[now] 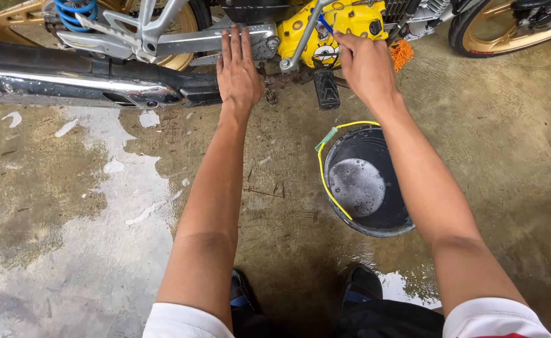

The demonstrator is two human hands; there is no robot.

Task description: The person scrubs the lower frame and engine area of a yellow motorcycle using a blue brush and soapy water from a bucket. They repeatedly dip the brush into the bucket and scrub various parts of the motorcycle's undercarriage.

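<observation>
At top centre, the left hand [238, 69] is laid flat with fingers spread narrow on the swingarm [194, 42], while a blue-handled tool [325, 26] is gripped by the right hand [366, 66] against the yellow engine cover [344, 19]. The chrome exhaust [69, 84] is seen at upper left. A black bucket [366, 181] of soapy water is set on wet concrete [100, 219] at centre right, partly hidden by the right forearm.

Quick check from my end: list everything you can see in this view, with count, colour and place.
motorcycle: one, silver frame, across the top.
engine cover: one, yellow, top centre.
exhaust pipe: one, chrome and black, upper left.
shock spring: one, blue, top left.
wheels: two, gold rims, top left and top right.
foot peg: one, black, below the engine.
bucket: one, black with yellow handle, holding foamy water, centre right.
floor: wet concrete with puddles.
shoes: two, dark, bottom centre.
left hand: flat on the frame.
right hand: at the engine cover, gripping something blue, too hidden to name.
</observation>
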